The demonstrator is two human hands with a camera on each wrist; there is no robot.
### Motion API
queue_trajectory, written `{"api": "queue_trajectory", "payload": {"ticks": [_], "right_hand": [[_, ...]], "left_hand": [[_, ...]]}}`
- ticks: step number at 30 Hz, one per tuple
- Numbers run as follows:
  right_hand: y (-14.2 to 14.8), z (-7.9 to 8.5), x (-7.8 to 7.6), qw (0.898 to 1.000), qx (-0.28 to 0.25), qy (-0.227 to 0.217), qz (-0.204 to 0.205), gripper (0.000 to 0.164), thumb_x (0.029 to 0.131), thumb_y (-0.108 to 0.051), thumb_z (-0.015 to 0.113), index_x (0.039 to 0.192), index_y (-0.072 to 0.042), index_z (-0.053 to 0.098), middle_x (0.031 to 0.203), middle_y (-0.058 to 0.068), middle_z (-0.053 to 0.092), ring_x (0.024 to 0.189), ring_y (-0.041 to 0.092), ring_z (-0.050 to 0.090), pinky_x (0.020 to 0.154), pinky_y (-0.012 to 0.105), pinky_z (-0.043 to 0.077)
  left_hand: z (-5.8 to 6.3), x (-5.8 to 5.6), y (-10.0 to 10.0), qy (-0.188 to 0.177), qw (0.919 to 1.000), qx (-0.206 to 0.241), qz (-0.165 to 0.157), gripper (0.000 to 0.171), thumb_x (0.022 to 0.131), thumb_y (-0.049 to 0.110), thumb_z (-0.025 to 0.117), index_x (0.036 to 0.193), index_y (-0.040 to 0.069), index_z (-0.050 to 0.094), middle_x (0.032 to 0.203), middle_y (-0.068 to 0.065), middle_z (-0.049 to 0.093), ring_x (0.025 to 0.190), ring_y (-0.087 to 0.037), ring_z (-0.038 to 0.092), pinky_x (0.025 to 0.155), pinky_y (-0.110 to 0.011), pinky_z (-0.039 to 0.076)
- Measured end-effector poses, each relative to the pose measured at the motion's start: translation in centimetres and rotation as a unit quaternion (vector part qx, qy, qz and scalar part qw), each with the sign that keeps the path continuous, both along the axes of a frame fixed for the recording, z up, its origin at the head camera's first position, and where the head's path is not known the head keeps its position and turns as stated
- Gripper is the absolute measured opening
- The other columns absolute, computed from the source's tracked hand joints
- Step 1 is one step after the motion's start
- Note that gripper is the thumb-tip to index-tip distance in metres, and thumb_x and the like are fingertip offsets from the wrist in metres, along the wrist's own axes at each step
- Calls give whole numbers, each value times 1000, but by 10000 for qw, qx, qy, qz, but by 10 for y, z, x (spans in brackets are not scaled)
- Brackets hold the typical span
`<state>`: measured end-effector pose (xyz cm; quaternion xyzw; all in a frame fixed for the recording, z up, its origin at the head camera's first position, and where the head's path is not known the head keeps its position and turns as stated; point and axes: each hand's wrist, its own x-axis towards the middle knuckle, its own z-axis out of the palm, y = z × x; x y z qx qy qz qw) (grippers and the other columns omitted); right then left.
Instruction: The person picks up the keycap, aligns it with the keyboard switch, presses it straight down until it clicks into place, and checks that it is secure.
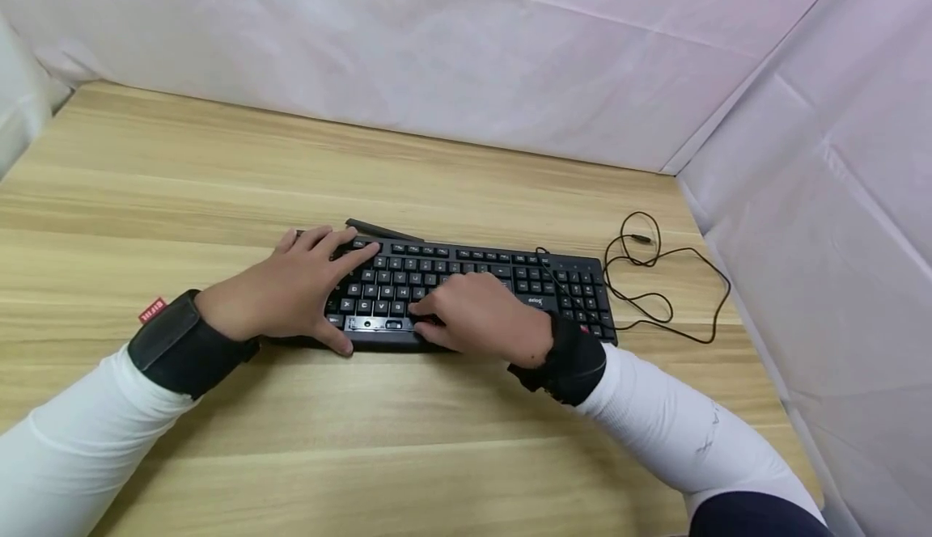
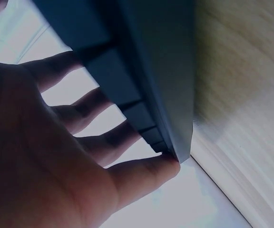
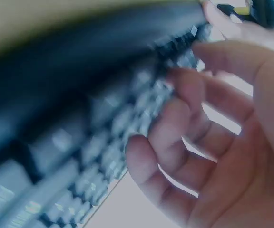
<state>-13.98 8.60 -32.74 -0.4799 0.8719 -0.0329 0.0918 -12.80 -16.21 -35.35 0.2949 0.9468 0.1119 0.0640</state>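
A black keyboard (image 1: 535,282) lies on the wooden table with its keys up. In its front row, a shiny bare strip (image 1: 374,324) shows where a long keycap would sit. My left hand (image 1: 306,278) grips the keyboard's left end, fingers spread across to the back edge and thumb at the front edge. In the left wrist view, the little finger touches the keyboard's end. My right hand (image 1: 476,315) has curled fingers at the front rows, with index finger and thumb by the bare strip's right end. No object shows between them; the right wrist view is blurred.
A long narrow black piece (image 1: 383,230) lies behind the keyboard's back edge. The keyboard's cable (image 1: 717,310) is loosely looped on the table to the right, its end connector (image 1: 641,238) among the loops. White cloth walls (image 1: 437,44) border the table's back and right side.
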Motion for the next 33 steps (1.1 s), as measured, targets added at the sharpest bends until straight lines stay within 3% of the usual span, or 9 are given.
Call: {"api": "queue_trajectory", "payload": {"ticks": [6, 13, 17, 25, 33], "right_hand": [[-9, 14, -31, 9985, -451, 94, -303, 23, 91, -27, 57, 74, -20, 70, 70, -8, 61, 58, 3, 49, 55, 23, 47], [-28, 19, -76, 9948, 80, -281, -975, 17, 91, -23, 59, 94, -16, 74, 90, -2, 69, 75, 8, 56, 69, 32, 53], [-37, 20, -94, 9919, 201, -483, -1158, 16, 90, -25, 63, 95, -16, 74, 95, -1, 69, 78, 10, 57, 72, 34, 53], [-46, 17, -109, 9865, 511, -1035, -1160, 15, 89, -25, 63, 88, -16, 76, 93, 0, 70, 77, 12, 58, 76, 35, 51], [-47, 13, -112, 9834, 738, -1021, -1309, 13, 88, -24, 65, 92, -16, 74, 97, 0, 68, 79, 13, 58, 76, 35, 51]], "left_hand": [[1, 0, 1, -31, 10000, 27, -2, 124, 48, 75, 72, 147, 12, 33, 146, -25, 30, 126, -45, 26, 97, -70, 25], [2, 2, 3, -131, 9999, 59, 92, 124, 48, 74, 73, 148, 13, 32, 147, -25, 29, 127, -46, 24, 98, -73, 21], [2, 1, 3, -75, 9999, 74, 81, 124, 47, 74, 73, 147, 13, 33, 147, -25, 30, 127, -46, 25, 98, -72, 21], [1, 3, 6, -54, 10000, 51, 63, 125, 47, 75, 72, 148, 13, 32, 147, -25, 29, 127, -46, 25, 98, -72, 22], [2, 3, 8, -53, 9999, 124, 8, 123, 48, 72, 74, 147, 12, 33, 146, -26, 30, 127, -47, 24, 97, -73, 22]]}}
